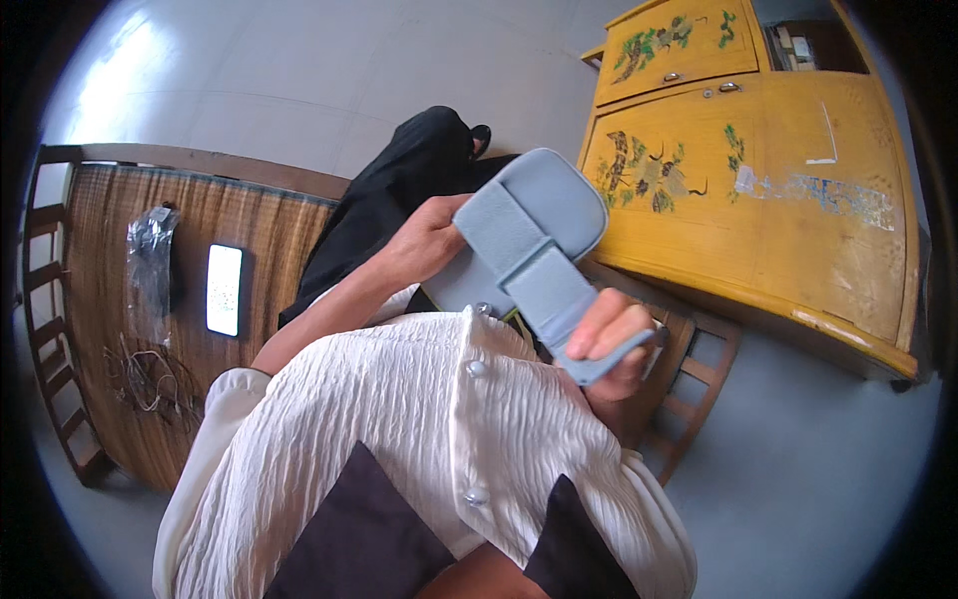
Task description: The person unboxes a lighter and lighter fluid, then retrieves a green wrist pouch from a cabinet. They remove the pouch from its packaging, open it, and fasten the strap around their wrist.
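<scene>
In front of my torso is an opened grey-blue padded case (557, 198) with rounded ends. A lighter textured panel (516, 232) with folded sections runs across it, slanting down to the right. My left hand (434, 236) holds the case by its left side, its fingertips hidden behind it. The fingers of my right hand (617, 341) are closed on the lower right end of the panel, which bends up there; this hand is slightly blurred. A pale edge shows beside the right hand, too unclear to name. Part of the case's lower half is hidden behind the panel.
At left, a slatted wooden bench (273, 232) with a striped surface bears a phone (224, 290) with its screen lit, a crumpled clear plastic bag (152, 258) and tangled thin cords (153, 382). A yellow painted cabinet (793, 247) stands close at right. My black-clad legs extend ahead.
</scene>
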### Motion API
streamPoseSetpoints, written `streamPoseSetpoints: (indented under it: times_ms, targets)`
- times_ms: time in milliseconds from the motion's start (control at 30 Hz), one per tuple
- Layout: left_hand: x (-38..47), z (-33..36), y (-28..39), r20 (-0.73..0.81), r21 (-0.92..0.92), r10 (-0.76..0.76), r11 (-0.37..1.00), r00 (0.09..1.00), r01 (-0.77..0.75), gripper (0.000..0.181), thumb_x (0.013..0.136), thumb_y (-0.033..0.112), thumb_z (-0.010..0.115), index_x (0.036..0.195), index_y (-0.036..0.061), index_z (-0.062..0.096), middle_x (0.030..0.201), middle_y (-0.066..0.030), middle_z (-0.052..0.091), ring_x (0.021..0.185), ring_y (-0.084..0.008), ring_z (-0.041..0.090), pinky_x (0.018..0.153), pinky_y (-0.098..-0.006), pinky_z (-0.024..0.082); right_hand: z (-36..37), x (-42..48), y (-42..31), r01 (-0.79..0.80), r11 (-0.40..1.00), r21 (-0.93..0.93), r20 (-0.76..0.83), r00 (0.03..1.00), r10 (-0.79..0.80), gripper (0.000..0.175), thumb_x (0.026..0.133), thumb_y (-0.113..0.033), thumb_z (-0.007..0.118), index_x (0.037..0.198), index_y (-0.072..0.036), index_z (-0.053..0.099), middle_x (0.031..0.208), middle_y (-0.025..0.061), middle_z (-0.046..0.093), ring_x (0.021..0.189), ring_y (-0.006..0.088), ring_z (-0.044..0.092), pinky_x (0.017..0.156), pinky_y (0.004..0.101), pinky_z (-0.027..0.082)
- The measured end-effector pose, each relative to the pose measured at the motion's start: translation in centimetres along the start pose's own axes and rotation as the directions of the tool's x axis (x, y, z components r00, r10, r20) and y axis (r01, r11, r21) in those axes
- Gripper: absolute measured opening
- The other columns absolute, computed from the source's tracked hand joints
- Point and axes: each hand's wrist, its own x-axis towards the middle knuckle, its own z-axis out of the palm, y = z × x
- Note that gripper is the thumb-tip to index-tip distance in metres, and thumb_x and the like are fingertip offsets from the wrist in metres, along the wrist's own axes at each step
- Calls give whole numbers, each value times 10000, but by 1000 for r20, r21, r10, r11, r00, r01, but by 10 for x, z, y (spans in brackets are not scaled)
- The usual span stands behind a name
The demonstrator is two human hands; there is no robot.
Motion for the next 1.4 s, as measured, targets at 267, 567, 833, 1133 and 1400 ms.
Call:
streamPoseSetpoints:
  times_ms: [267, 567, 833, 1133, 1400]
  targets:
    - [-2, -7, 10, 45, -162, 43, 986, 998, -35, 537, 939, 466, 540, 1178, -13, 582, 988, -42, 647, 931, -105, 569, 840, -281, 463, -11, -1, 4, -5, 989, 147, -36, 999, 10, 373, 971, -388, 487, 818, -50, 527, 797, 120, 587, 606, 132, 532, 564, 267, 451]
    - [7, -5, 13, 60, -87, 60, 995, 996, -54, 527, 911, 489, 573, 1124, 10, 627, 920, -99, 662, 822, -160, 630, 751, -318, 509, -16, 22, -9, -1, 992, -129, 226, 974, 30, 416, 929, -444, 552, 877, -35, 608, 888, 152, 625, 742, 169, 608, 675, 285, 482]
    - [13, -11, 3, 150, -161, 148, 979, 978, -124, 780, 752, 716, 597, 1098, 18, 623, 928, -91, 651, 867, -167, 621, 753, -314, 506, -30, 34, -20, -213, 973, -85, 181, 957, 225, 533, 904, -516, 564, 1067, -10, 602, 1057, 173, 628, 798, 152, 631, 668, 262, 491]
    - [13, -15, -9, 216, -132, 1, 991, 976, 28, 898, 637, 834, 552, 1033, 33, 642, 885, -63, 635, 876, -156, 594, 777, -322, 476, -23, 63, -23, -475, 633, -611, 122, 734, 668, 350, 944, -61, 490, 1283, 24, 479, 1155, 108, 581, 960, 97, 585, 847, 264, 476]
    - [8, -17, -25, 154, -336, -257, 894, 954, 295, 1030, 578, 757, 670, 1316, 65, 472, 1223, -86, 573, 1094, -204, 574, 898, -370, 502, -39, 65, -18, -651, 681, -335, 284, 620, 732, 354, 946, -121, 503, 1278, 4, 501, 1175, 94, 558, 1081, 137, 539, 975, 276, 409]
